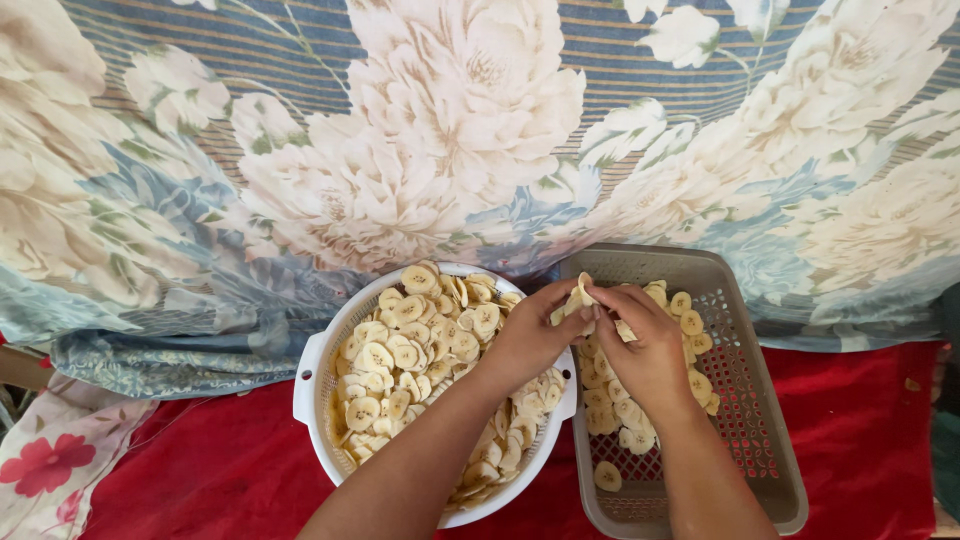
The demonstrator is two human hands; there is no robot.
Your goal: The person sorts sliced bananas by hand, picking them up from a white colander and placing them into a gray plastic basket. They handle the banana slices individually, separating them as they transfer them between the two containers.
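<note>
Head camera, looking down: your two forearms reach up from the bottom edge, crossing a white round colander [310, 385] heaped with pale banana slices [405, 360] and a grey rectangular slotted tray [770, 440] just beside it, their rims touching or nearly so. Your left hand [530, 335] and right hand [645, 345] meet above the tray's near-left corner, fingers of both pinched on a small stack of slices [578, 298] that appear stuck together. By the look of it, you are peeling the stack apart, with loose separated slices [625, 410] already lying along the tray's left half. Parting the next slice likely calls for a light thumb slide rather than a pull, since thin slices may snap. Open room lies in the tray's right half and near end, where the mesh is bare. Both containers sit on a red cloth [230, 470]; a floral cloth [60, 465] lies at the lower left. Beyond them, a large flowered sheet [450, 120] drapes across the whole far side, closing off reach that way.
</note>
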